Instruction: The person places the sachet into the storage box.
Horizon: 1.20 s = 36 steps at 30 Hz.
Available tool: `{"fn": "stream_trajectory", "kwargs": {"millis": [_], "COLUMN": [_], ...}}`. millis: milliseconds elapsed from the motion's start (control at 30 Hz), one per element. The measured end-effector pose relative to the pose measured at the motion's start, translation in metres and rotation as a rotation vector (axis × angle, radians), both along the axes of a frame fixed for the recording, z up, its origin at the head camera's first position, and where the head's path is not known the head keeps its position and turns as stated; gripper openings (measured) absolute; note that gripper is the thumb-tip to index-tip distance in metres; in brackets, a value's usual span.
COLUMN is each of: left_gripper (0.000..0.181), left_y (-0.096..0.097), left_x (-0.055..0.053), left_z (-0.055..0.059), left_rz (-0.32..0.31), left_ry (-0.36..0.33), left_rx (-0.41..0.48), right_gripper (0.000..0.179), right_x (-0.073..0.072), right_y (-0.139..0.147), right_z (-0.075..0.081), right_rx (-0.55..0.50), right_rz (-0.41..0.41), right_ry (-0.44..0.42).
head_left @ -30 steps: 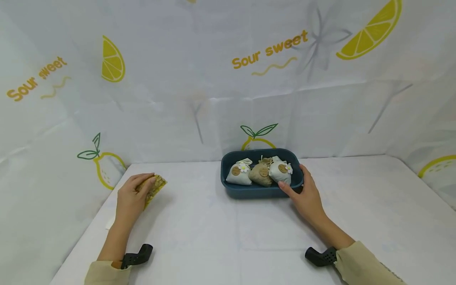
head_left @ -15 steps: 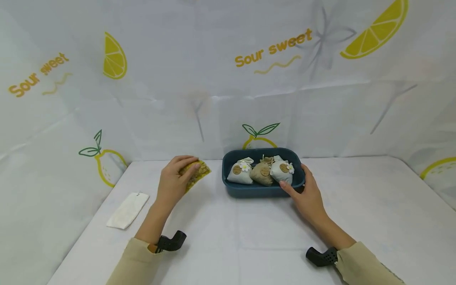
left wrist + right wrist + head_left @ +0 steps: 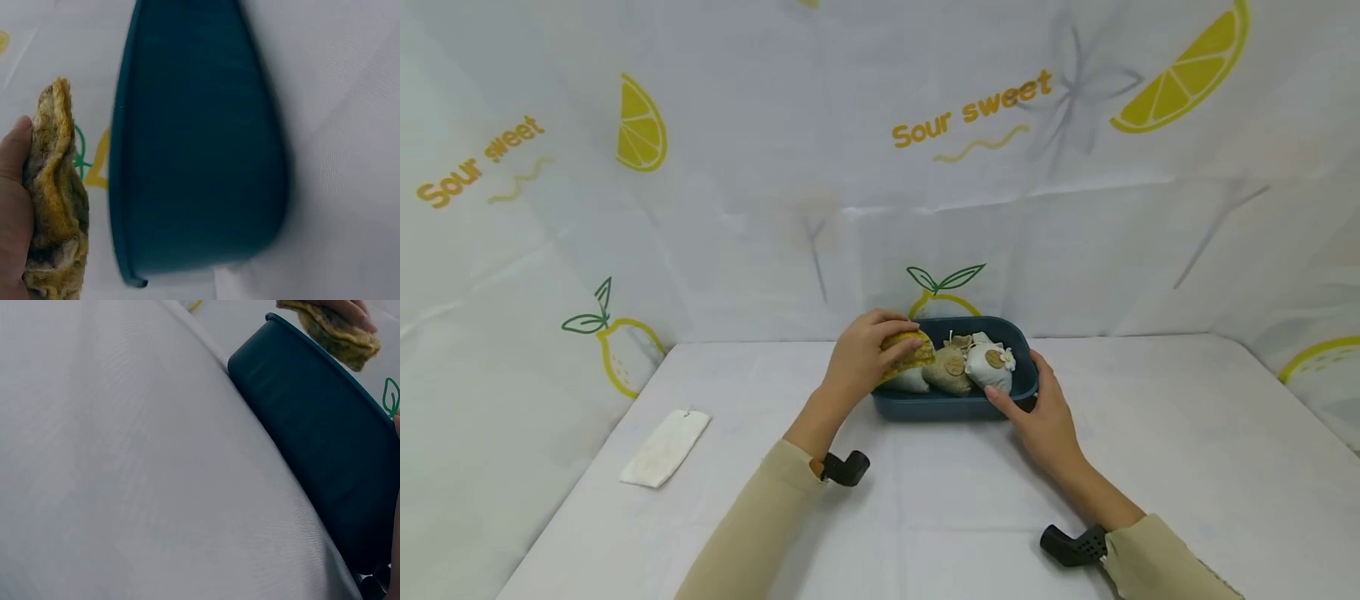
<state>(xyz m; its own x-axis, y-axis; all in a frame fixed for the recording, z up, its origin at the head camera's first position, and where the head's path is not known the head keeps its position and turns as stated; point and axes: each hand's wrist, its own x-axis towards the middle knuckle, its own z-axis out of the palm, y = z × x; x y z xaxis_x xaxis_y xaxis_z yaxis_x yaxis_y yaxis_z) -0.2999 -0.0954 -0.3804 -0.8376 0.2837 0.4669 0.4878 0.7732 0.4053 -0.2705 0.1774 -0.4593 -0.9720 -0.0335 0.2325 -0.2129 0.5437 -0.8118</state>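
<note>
My left hand pinches a fuzzy yellow-and-brown folded cloth piece above the left end of a dark blue bin. In the left wrist view the fuzzy cloth appears beyond the bin's rim, clear of it. Inside the bin lie small drawstring sachets: a tan one in the middle, a pale one with a white flower at right, and another pale sachet partly hidden by the cloth. My right hand grips the bin's right front corner, thumb on the front rim and fingers along the side.
A flat white pouch with a small loop lies on the left of the white-covered table. Behind the bin rises a white curtain with lemon prints. Black camera mounts sit on both wrists.
My left hand has carried the fuzzy cloth rightward from the table's left side to over the bin, uncovering the white pouch. My right hand has kept its grip on the bin.
</note>
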Motion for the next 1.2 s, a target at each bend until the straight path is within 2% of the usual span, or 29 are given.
{"fn": "stream_trajectory", "kwargs": {"millis": [200,333,533,833,1200], "left_gripper": [0.034,0.03,0.029,0.048,0.046], "left_y": [0.014,0.018,0.013,0.011,0.018], "left_x": [-0.013,-0.016,-0.014,-0.014,-0.015], "left_z": [-0.009,-0.017,-0.025,-0.022,-0.02], "left_rz": [-0.073,-0.114,-0.097,-0.142,-0.097], "left_ry": [-0.006,-0.059,-0.154,-0.247,-0.35], "left_rx": [-0.083,-0.134,-0.166,-0.191,-0.189], "right_gripper": [0.094,0.095,0.096,0.096,0.096], "right_x": [0.001,0.0,0.0,0.001,-0.001], "right_y": [-0.002,-0.003,-0.005,-0.003,0.0], "right_z": [0.0,0.0,0.002,0.004,0.0], "right_rx": [0.011,0.017,0.011,0.023,0.028], "right_rz": [-0.006,-0.008,0.006,-0.008,-0.016], "right_ry": [-0.006,-0.017,-0.025,-0.023,-0.024]}}
